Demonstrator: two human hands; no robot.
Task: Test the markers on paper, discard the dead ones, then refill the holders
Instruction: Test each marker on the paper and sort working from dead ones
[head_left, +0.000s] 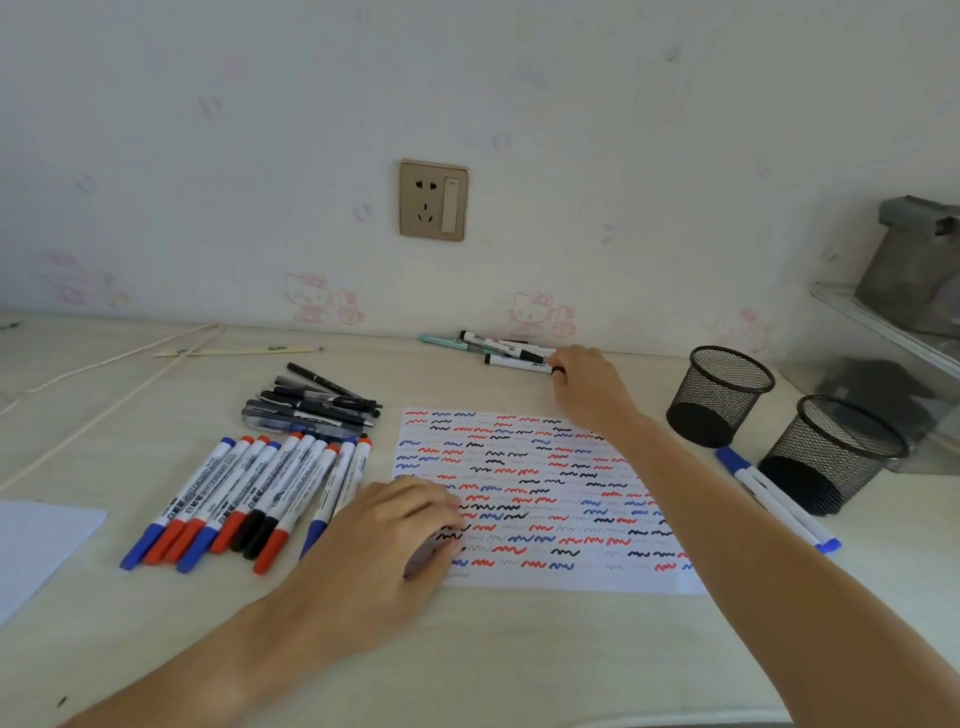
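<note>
A white test sheet (540, 483) covered in red, blue and black squiggles lies mid-table. My left hand (400, 535) presses flat on its left edge. My right hand (587, 382) reaches to the back of the table and grips the end of a black-capped marker (514, 362) in a small pile by the wall. A row of several red, blue and black capped markers (249, 499) lies left of the sheet, with several dark pens (311, 405) behind it. Two black mesh holders (719, 395) (831, 452) stand on the right, and both look empty.
Two blue markers (774, 496) lie beside the nearer holder. Another white sheet (36, 545) lies at the left edge. A thin cable (114, 364) runs along the back left. A glass shelf with a grey object (919, 270) stands at far right. A wall socket (434, 200) is above.
</note>
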